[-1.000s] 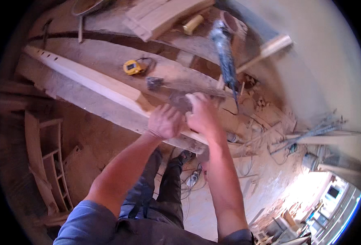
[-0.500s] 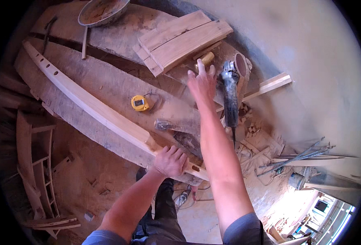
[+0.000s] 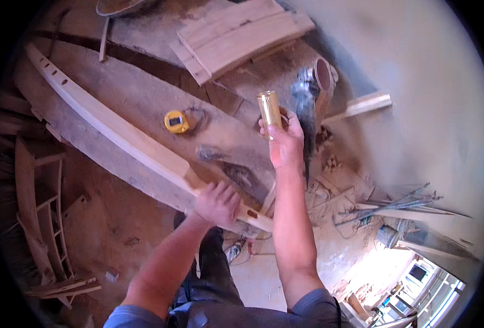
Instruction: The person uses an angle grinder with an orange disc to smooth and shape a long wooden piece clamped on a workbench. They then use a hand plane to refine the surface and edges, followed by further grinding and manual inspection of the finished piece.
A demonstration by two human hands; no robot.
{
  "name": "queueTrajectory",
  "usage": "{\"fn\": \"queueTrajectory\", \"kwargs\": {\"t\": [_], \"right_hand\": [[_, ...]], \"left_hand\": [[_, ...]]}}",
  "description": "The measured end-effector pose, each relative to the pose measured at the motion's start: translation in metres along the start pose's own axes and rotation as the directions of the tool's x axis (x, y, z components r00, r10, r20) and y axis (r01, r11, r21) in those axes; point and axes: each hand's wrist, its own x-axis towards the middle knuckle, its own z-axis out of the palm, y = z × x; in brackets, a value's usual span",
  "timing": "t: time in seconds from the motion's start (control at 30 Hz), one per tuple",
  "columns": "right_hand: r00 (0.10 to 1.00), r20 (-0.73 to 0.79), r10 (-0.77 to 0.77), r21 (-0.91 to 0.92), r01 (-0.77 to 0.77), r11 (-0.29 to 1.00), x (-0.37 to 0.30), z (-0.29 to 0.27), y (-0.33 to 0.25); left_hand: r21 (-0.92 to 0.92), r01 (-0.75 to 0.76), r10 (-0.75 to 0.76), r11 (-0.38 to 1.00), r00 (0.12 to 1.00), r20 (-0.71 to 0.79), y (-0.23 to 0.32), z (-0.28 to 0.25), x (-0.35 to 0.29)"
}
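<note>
A slim gold drinks can (image 3: 270,109) stands nearly upright in my right hand (image 3: 287,136), whose fingers are wrapped round its lower part. My left hand (image 3: 218,204) is closed over the narrower near end of a long curved wooden piece (image 3: 124,136). That piece lies along the front of a wide wooden slab and has an oval slot close to my hand and several small holes at its far left end. Just right of the can lies an angle grinder (image 3: 306,98) with a round disc. A yellow tape measure (image 3: 176,122) rests on the slab, left of the can.
A stack of boards (image 3: 242,41) lies at the back, with a bowl (image 3: 119,5) to its left. A dusty dark-headed tool (image 3: 209,152) sits behind the curved piece. Slatted wooden frames (image 3: 48,208) stand low at left. Metal rods (image 3: 395,202) and scraps litter the floor at right.
My right hand has taken hold of the gold can beside the boards and lifted it back toward me. My left hand remains on the curved piece. The whole view has shifted slightly.
</note>
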Motion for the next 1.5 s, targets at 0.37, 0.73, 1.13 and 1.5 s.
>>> {"fn": "queueTrajectory", "kwargs": {"t": [0.37, 0.73, 1.13, 1.5], "right_hand": [[0.952, -0.307, 0.009, -0.123, -0.049, 0.991, -0.274, -0.169, -0.027], [0.97, -0.227, -0.082, -0.462, -0.033, 0.886, -0.316, -0.228, 0.028], [0.995, -0.068, -0.075, -0.448, 0.037, 0.893, -0.301, -0.238, 0.025], [0.924, -0.166, 0.346, -0.076, -0.362, 0.929, -0.292, -0.201, 0.027]], "left_hand": [[0.041, 0.016, -0.017, 0.999, 1.0, 0.016, -0.001, 0.007, 0.006], [0.094, -0.044, 0.044, 0.995, 0.999, 0.005, 0.003, 0.012, 0.014], [0.122, -0.056, 0.053, 0.991, 0.998, 0.027, 0.001, 0.012, 0.012], [0.115, -0.042, 0.039, 0.992, 0.999, 0.029, 0.006, 0.011, 0.012]]}}
